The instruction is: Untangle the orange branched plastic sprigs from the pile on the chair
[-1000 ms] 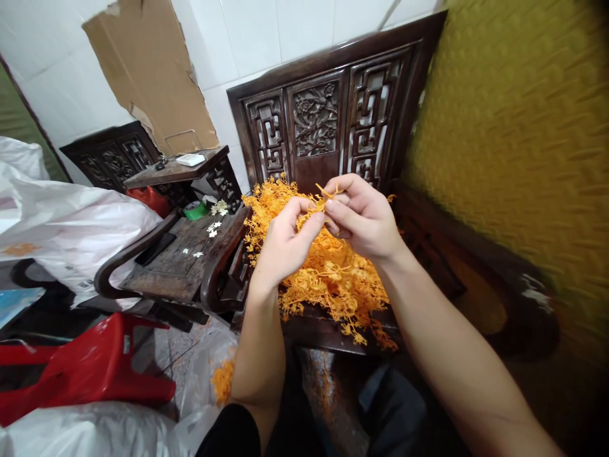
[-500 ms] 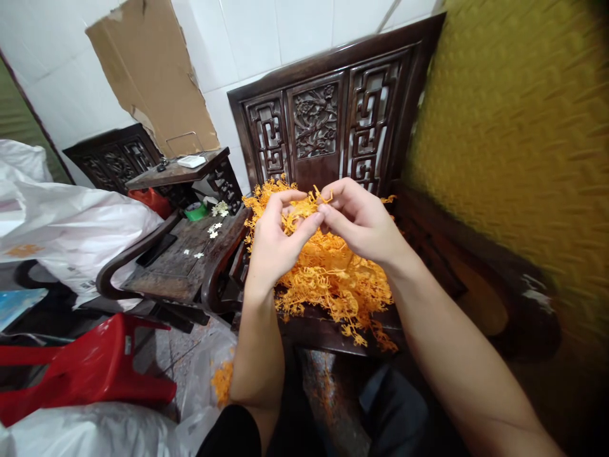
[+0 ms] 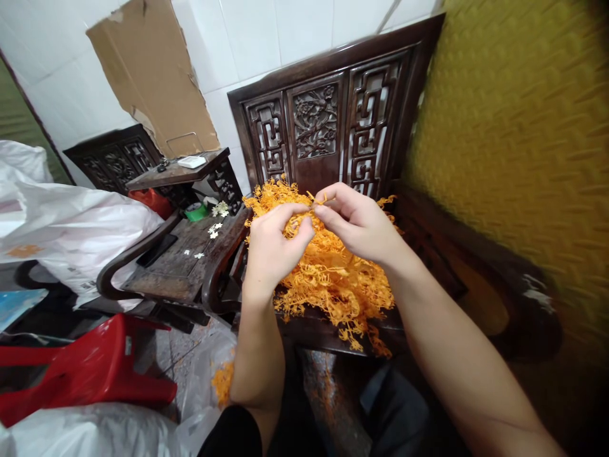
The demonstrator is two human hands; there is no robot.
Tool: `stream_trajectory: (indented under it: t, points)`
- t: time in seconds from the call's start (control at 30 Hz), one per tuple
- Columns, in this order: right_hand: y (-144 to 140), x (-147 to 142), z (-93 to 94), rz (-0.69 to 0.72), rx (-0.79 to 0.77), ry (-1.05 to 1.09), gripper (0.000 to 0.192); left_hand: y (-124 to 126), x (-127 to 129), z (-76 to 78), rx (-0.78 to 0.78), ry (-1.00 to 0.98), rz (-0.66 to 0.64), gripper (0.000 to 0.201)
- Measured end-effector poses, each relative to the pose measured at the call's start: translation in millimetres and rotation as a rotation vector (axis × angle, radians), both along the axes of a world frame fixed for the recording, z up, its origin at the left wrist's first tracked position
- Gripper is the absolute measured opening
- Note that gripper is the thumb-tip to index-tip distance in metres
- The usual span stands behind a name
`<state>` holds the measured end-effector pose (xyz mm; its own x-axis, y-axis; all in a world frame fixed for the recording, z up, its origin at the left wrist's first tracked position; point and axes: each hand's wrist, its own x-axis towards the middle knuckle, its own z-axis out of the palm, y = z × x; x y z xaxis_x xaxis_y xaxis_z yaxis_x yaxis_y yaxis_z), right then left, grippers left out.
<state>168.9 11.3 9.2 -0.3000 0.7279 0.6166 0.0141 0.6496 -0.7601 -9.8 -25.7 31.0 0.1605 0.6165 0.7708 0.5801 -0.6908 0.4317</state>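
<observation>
Biggest thing here is the carved dark wooden chair against the tiled wall, with a heap of orange plastic sprigs piled on its seat and spilling over the front edge. To its right there's a yellow textured panel, blurry, can't tell what it actually is. Off to the left: white plastic bags, a red plastic stool cut off by the frame edge, and a second wooden chair with a few tiny white flowers on it.

Compared to half a second ago, both hands have dropped a touch and closed in together. The left hand had its fingers spread with a loose clump showing between them; now they're curled in tight. The right hand is flatter and its fingertips meet the left's.

The thing they're working on is a single orange sprig, held just above the heap, in front of the chair back. Each hand has a narrow pinching grip on it, thumb against forefinger. Only a short bit of stem pokes out between the fingertips; the rest is hidden by the fingers, and it blends into the heap behind, so where it ends is anyone's guess.
</observation>
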Motion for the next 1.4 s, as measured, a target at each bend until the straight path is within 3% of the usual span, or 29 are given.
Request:
stream_trajectory:
  t: [0.1,0.2,0.33,0.47,0.53,0.77,0.93,1.23,1.3,1.4]
  points:
    - [-1,-2,0.2,-0.063,0.036,-0.057,0.030,-1,-1,-0.5,0.000,0.035,0.050,0.015]
    - [0,-4,-0.3,-0.027,0.072,-0.082,0.026,1,-3,-2.1,-0.054,0.052,0.025,0.017]
    - [2,-3,-1.8,0.159,0.061,-0.037,0.022,4,-5,-3.1,-0.134,0.041,0.025,0.016]
    - [2,0,-2.9,0.416,-0.101,0.072,0.023,4,-7,-2.1,-0.118,0.035,0.074,0.015]
    - [1,0,-2.1,0.477,-0.189,0.117,0.026,3,-9,-1.9,-0.102,0.012,0.091,0.013]
    - [-2,-6,4.6,0.338,-0.259,0.208,0.031,3,-10,-2.1,-0.117,-0.120,-0.029,0.012]
    - [-1,-2,4.8,0.297,-0.262,0.220,0.033,6,-16,-4.9,-0.160,-0.311,-0.019,0.022]
    - [-5,-2,9.8,0.237,-0.225,0.254,0.034,25,-10,-11.4,-0.571,-0.588,-0.366,0.052]
    - [-6,-2,10.1,0.229,-0.201,0.238,0.033,27,-8,-11.2,-0.621,-0.665,-0.442,0.043]
    - [-7,-4,9.5,0.187,-0.151,0.219,0.031,27,-8,-11.6,-0.655,-0.752,-0.510,0.014]
